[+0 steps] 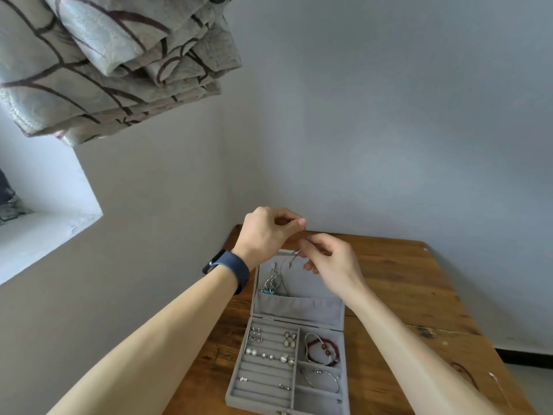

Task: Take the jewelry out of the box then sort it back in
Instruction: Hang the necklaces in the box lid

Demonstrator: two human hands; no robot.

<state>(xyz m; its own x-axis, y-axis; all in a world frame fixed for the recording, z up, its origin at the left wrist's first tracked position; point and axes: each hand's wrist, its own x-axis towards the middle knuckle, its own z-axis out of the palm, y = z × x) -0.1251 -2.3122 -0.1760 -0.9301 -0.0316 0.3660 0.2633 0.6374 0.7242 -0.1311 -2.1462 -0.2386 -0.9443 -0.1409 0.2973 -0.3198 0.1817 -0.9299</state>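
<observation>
Now, left hand [266,232] pinches something small at fingertips, likely necklace end, too tiny to tell. Right hand [329,259] pinches necklace [291,256] just below and right of left fingertips. Necklace thin, long axis dropping from hands toward lid [314,307] beneath them. Right hand nearer hanging part. Box [232,393] open on table [419,295], below wrists, with earrings [288,339] and bracelets [321,350] inside. Clasp hidden by fingers; necklace's lower end lost against grey lining.
</observation>
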